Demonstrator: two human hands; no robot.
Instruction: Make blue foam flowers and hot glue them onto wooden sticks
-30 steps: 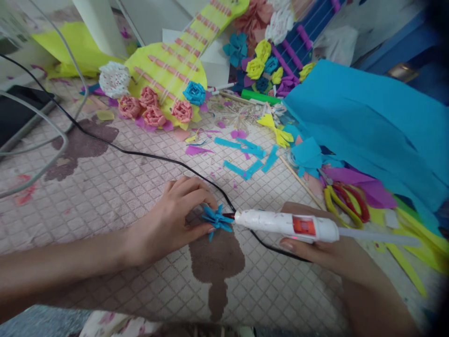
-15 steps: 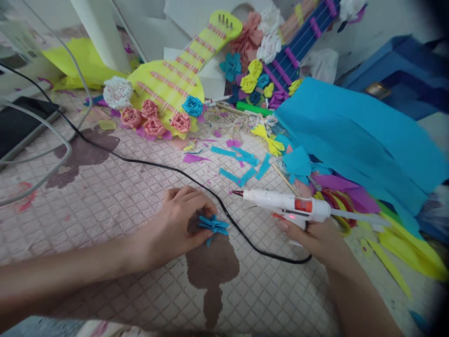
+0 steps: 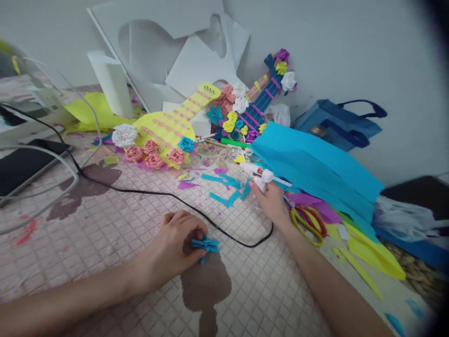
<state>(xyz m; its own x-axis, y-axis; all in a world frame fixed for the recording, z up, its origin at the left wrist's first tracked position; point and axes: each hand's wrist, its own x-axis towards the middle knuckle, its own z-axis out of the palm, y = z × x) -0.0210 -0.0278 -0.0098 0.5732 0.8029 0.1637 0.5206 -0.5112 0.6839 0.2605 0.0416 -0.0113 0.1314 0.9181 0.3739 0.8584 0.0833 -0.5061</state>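
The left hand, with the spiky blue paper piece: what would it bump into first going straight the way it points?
Probably the black cord, which crosses just ahead of the left hand and spiky blue paper piece; height is hard to judge, so it might pass above.

Wall (image 3: 326, 51): dull grey, evenly lit
Tablecloth (image 3: 140, 217): dim, soft light, darker toward near edge
Light source: out of view, direction unclear
Left hand (image 3: 178, 243): soft shadow inside curled fingers
Glue gun (image 3: 258, 174): slightly soft, tiny red glow
Plastic bag (image 3: 403, 219): smeary, pale highlights
Right edge: black vignette, blurred, wide-angle stretch
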